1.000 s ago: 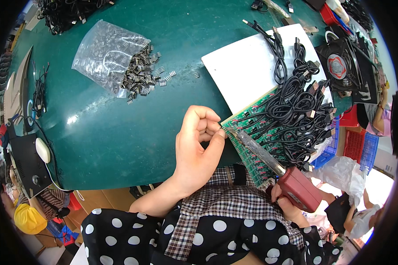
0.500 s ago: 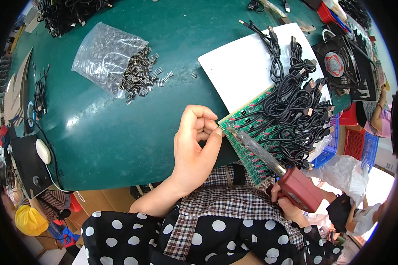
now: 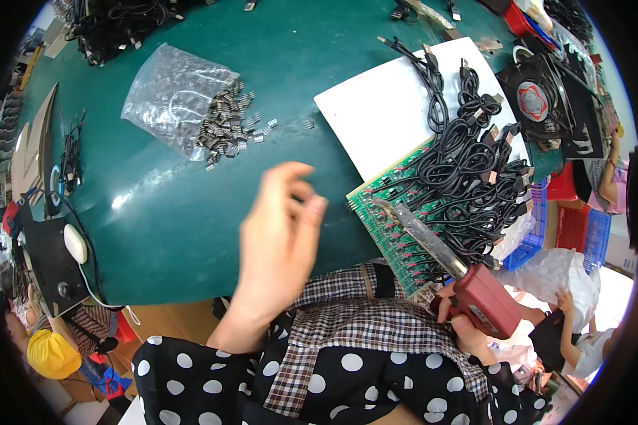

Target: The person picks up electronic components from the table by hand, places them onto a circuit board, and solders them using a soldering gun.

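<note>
Moved: left hand (image 3: 280, 237), pulled back off corner of green circuit board (image 3: 390, 242), fingers half curled, too blurry to tell if pinching anything. Board lay over near edge of white sheet (image 3: 376, 106), cables (image 3: 468, 166) heaped across it. Right hand (image 3: 462, 330) gripped soldering iron (image 3: 480, 296), tip over board; imo steady tip, clear of cables, mattered most.

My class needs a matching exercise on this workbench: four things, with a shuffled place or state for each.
1. Left hand
2. Right hand
3. Clear plastic bag
4. Circuit board

A. Gripping a red-handled soldering tool
B. Partly covered by black cables
C. Raised over the green tabletop
D. Small parts heaped at its mouth

Pairs: 1-C, 2-A, 3-D, 4-B
</note>
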Demonstrator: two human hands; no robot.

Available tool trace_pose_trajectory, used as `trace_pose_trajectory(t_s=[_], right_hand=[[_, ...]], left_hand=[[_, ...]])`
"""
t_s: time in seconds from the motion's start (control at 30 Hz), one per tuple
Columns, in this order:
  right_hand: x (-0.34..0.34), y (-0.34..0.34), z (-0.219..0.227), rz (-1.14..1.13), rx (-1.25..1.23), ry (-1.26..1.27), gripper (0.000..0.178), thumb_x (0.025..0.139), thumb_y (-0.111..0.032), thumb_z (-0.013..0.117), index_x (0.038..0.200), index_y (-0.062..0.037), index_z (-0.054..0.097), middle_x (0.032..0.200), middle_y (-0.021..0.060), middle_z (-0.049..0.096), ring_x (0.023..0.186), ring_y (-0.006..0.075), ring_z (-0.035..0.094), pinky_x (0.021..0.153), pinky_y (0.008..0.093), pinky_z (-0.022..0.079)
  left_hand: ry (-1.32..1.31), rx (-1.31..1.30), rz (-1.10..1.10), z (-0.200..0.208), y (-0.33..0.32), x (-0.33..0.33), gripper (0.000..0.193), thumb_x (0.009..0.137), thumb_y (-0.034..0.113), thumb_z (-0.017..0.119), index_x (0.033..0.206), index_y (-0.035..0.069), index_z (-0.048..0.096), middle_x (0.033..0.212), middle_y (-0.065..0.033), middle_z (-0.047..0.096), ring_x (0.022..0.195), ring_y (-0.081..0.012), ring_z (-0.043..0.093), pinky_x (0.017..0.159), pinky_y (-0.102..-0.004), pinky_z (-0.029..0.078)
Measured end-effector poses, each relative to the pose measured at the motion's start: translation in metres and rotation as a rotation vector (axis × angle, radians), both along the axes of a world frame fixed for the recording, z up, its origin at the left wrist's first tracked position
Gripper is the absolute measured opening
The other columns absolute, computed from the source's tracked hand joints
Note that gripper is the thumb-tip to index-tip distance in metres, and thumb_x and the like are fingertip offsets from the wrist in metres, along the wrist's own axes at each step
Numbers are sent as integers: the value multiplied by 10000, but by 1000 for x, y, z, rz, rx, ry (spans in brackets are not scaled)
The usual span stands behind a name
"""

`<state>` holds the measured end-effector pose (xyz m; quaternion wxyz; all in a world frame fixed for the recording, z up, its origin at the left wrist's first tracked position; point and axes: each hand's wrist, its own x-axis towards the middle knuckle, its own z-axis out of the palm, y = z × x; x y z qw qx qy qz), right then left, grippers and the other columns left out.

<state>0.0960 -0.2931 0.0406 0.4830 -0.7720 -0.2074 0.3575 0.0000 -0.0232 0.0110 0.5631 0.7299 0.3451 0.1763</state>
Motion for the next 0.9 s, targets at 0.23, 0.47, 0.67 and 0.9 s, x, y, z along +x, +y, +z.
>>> trace_pose_trajectory(t_s=[0.23, 0.47, 0.67, 0.9], right_hand=[[-5, 9, 6, -108, 162, 254, 566, 754, -344, 682, 1135, 7, 455, 955, 91, 567, 669, 129, 526, 605, 227, 403], [-8, 4, -1, -179, 253, 284, 533, 737, -278, 700, 1115, 19, 468, 829, 74, 593, 666, 112, 533, 585, 231, 416], [-2, 3, 0, -75, 200, 220, 508, 715, -266, 666, 1076, 37, 478, 900, 95, 567, 617, 128, 529, 570, 235, 407], [1, 6, 0, -76, 213, 202, 429, 640, -146, 712, 988, 40, 544, 894, 93, 606, 695, 139, 582, 630, 254, 461]], left_hand=[[336, 599, 223, -5, 67, -37, 288, 731, -1, 632, 997, -2, 521, 784, -61, 511, 582, -98, 444, 536, -231, 386], [285, 542, 284, -12, 79, -30, 110, 716, 7, 642, 798, -14, 571, 697, -89, 515, 551, -186, 481, 543, -294, 408], [331, 606, 192, -4, 63, -31, 77, 750, -4, 613, 758, -32, 542, 670, -43, 538, 561, -94, 457, 535, -235, 396], [-14, -194, 27, -3, 26, -28, 92, 775, -19, 604, 861, -35, 635, 731, -39, 598, 615, -82, 555, 573, -188, 443]])
